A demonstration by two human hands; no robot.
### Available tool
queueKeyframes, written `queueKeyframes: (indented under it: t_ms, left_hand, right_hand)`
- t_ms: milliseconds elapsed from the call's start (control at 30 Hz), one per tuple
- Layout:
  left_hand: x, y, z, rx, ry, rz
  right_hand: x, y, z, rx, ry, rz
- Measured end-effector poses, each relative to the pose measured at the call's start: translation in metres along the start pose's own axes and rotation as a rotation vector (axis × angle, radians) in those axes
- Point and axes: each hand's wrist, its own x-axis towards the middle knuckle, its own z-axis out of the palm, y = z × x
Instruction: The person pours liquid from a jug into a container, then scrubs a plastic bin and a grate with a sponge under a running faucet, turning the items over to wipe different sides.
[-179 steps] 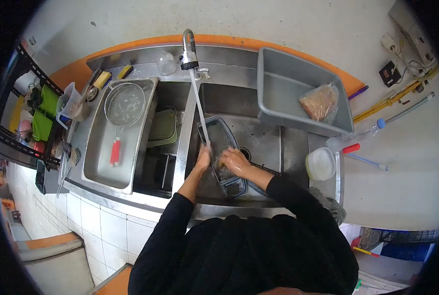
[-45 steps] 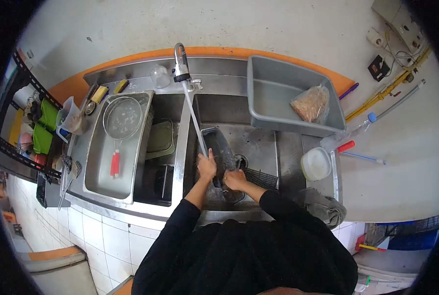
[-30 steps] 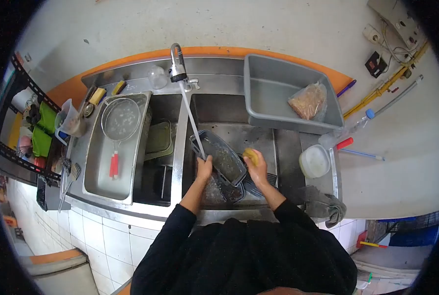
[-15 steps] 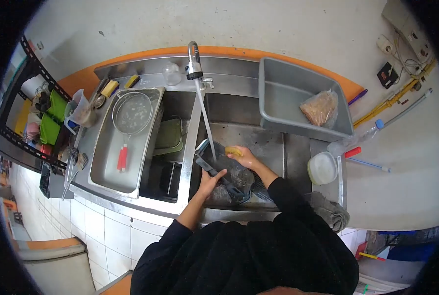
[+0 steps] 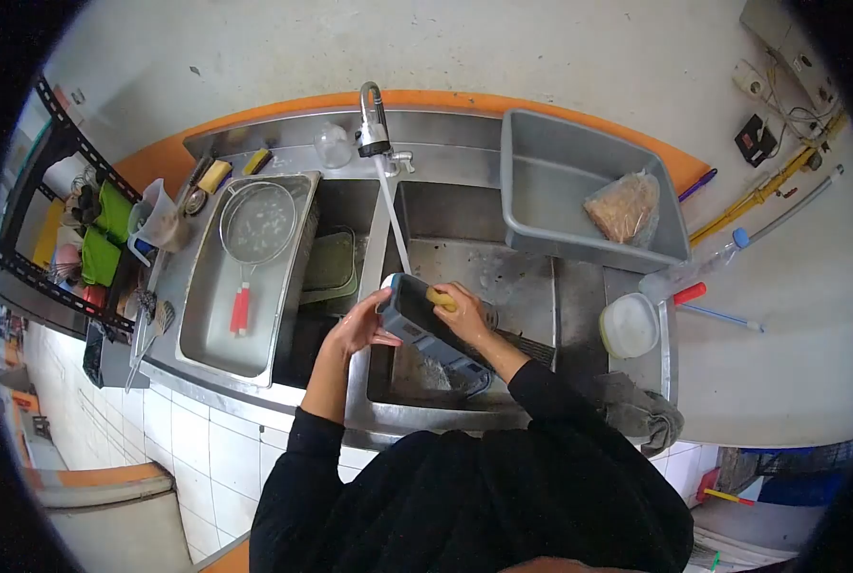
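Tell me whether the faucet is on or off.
On: a stream of water falls from the faucet toward the gray container over the sink.

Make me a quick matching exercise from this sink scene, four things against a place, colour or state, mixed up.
Things:
1. Sponge
2. Round strainer
3. Plastic bag
4. Clear bottle

Descriptions:
A. Inside the large grey tub
B. Has a blue cap
C. Yellow, held in the right hand
D. Has a red handle

Right pairs: 1-C, 2-D, 3-A, 4-B.
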Motion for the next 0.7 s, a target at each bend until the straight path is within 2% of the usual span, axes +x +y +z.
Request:
queueKeyframes:
  t_ms: [33, 67, 100, 167, 233, 300, 333, 367, 433, 500, 567, 600, 667, 700]
  left_hand:
    - [-0.006, 0.008, 0.005, 0.12, 0.058, 0.074]
    - [0.009, 0.004, -0.008, 0.173, 0.172, 0.016]
    - [0.01, 0.002, -0.012, 0.176, 0.178, 0.015]
    - [0.004, 0.007, 0.002, 0.378, 0.253, 0.043]
    - [0.003, 0.001, 0.012, 0.263, 0.252, 0.059]
    - [0.014, -0.019, 0.006, 0.159, 0.253, 0.303]
    - [0.012, -0.022, 0.011, 0.07, 0.292, 0.306]
    - [0.014, -0.028, 0.011, 0.071, 0.289, 0.306]
    - [0.017, -0.037, 0.014, -0.081, 0.343, 0.418]
    - [0.018, -0.041, 0.024, -0.182, 0.33, 0.429]
    - [0.027, -0.046, 0.025, -0.124, 0.429, 0.467]
    - [0.031, -0.046, 0.027, -0.012, 0.446, 0.551]
    - [0.027, -0.045, 0.033, -0.038, 0.471, 0.529]
    - [0.026, -0.044, 0.034, -0.064, 0.495, 0.514]
  right_hand:
    - [0.0, -0.004, 0.001, 0.008, 0.0, -0.001]
    - [0.0, -0.008, 0.002, -0.032, -0.016, -0.016]
    - [0.0, -0.011, 0.003, -0.073, -0.032, -0.029]
    - [0.004, -0.011, 0.001, -0.032, -0.008, -0.075]
    - [0.009, -0.012, -0.001, 0.005, 0.021, -0.124]
    - [0.014, -0.014, -0.003, 0.124, 0.296, 0.03]
    - [0.019, -0.009, -0.008, -0.007, 0.453, -0.055]
    - [0.022, -0.004, -0.011, -0.009, 0.457, -0.055]
    - [0.024, -0.003, -0.017, -0.1, 0.67, 0.126]
    - [0.023, -0.013, -0.012, -0.131, 0.628, 0.073]
    - [0.02, -0.028, 0.002, -0.012, 0.339, -0.054]
    - [0.021, -0.036, 0.015, 0.057, 0.295, -0.098]
    - [0.022, -0.046, 0.022, 0.129, 0.251, -0.136]
    - [0.024, -0.049, 0.02, 0.055, 0.221, -0.248]
